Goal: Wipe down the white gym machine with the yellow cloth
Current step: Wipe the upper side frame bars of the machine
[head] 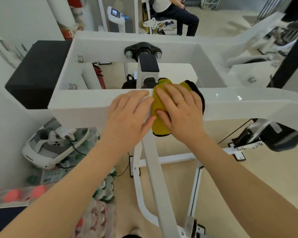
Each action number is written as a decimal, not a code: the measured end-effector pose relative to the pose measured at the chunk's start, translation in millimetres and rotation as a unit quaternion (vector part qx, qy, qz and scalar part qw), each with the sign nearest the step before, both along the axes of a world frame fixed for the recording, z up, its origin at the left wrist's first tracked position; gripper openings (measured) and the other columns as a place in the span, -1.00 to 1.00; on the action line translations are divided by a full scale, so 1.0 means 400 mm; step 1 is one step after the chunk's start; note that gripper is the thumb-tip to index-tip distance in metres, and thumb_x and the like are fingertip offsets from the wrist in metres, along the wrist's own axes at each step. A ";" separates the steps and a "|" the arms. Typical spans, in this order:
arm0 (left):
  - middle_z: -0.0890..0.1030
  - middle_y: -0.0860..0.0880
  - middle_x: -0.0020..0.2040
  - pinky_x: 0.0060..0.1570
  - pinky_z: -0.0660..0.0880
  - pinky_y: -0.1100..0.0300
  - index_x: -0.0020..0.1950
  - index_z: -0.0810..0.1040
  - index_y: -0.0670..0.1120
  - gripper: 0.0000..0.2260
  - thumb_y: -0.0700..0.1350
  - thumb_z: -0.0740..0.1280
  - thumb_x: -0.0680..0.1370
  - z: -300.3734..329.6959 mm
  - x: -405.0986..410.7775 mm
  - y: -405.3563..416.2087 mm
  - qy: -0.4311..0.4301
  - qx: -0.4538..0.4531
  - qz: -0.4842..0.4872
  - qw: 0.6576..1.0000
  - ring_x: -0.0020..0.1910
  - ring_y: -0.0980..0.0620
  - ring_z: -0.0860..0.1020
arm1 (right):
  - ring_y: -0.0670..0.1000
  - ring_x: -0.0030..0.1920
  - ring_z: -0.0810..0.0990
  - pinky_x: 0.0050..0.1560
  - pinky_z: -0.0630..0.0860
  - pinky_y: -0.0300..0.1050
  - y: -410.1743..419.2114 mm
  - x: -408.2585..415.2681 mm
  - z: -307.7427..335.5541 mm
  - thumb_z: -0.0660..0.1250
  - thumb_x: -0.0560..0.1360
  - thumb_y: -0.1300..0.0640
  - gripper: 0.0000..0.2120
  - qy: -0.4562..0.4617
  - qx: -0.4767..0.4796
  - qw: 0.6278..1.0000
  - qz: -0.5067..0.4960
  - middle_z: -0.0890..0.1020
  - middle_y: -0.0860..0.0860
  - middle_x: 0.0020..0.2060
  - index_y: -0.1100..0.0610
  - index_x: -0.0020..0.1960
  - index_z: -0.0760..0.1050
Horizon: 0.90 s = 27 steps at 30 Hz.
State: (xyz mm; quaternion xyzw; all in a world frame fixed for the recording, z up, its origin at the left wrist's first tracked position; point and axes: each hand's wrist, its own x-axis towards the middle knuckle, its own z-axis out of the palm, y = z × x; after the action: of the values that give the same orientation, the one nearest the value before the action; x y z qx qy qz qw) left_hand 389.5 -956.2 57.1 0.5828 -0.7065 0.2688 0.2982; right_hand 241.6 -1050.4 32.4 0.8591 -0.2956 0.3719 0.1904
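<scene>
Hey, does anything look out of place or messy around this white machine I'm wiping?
Nothing on the white machine itself; the yellow cloth lies flat under your right hand. On the floor to the left, a white headset sits atop packs of bottles, an odd spot.

cloth (159, 107) on machine beam (86, 107)

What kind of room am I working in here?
Most likely a gym floor. The yellow cloth lies on the beam of a white gym machine with a black pad, and more white equipment stands behind.
</scene>
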 end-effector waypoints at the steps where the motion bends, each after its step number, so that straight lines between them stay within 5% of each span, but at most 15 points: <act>1: 0.57 -0.19 0.15 0.12 0.31 0.05 0.15 0.44 -0.16 -0.71 -0.01 0.24 0.53 0.002 -0.020 -0.015 0.000 0.008 -0.004 1.000 0.14 -0.08 0.40 | 0.13 0.24 0.45 0.24 0.26 0.03 -0.018 -0.034 0.002 0.08 0.59 -0.11 -0.58 0.016 -0.001 1.000 0.008 0.54 0.09 0.25 0.09 0.32 0.42; 8: 0.61 -0.08 0.05 0.06 0.27 0.03 0.06 0.55 -0.11 -0.68 0.08 0.34 0.44 -0.018 -0.115 -0.097 -0.044 0.014 0.077 0.996 0.07 -0.04 0.39 | 0.12 0.29 0.36 0.25 0.22 0.02 -0.153 -0.313 -0.015 0.04 0.58 -0.18 -0.56 0.001 0.066 0.996 -0.068 0.50 0.11 0.28 0.05 0.33 0.36; 15: 0.59 -0.13 0.06 0.10 0.25 0.01 0.07 0.49 -0.13 -0.67 0.04 0.37 0.41 -0.019 -0.139 -0.094 -0.020 0.021 0.099 0.995 0.08 -0.09 0.37 | 0.11 0.25 0.45 0.23 0.29 0.03 -0.101 -0.204 -0.014 0.14 0.57 -0.07 -0.61 -0.015 0.020 0.999 -0.033 0.54 0.05 0.25 0.07 0.29 0.49; 19: 0.57 -0.16 0.10 0.15 0.24 0.00 0.10 0.48 -0.16 -0.67 0.00 0.30 0.43 -0.016 -0.164 -0.097 -0.004 0.039 0.085 0.996 0.13 -0.10 0.36 | 0.09 0.28 0.37 0.24 0.25 0.01 -0.129 -0.255 -0.018 0.09 0.59 -0.10 -0.60 -0.012 0.024 1.000 -0.010 0.52 0.08 0.27 0.05 0.33 0.38; 27: 0.58 -0.13 0.13 0.08 0.25 0.04 0.15 0.52 -0.13 -0.63 0.02 0.28 0.41 -0.002 -0.272 -0.181 -0.044 0.037 0.007 0.998 0.15 -0.09 0.37 | 0.19 0.33 0.31 0.36 0.09 0.05 -0.219 -0.532 -0.024 -0.02 0.57 -0.18 -0.49 -0.076 0.166 0.960 -0.213 0.44 0.10 0.32 0.09 0.34 0.39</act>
State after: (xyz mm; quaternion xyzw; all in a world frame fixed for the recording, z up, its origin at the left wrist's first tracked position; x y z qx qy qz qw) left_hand 280.7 -1028.7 56.2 0.5858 -0.7247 0.2697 0.2430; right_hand 29.0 -1138.0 22.9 0.7649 -0.5434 0.3322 0.0967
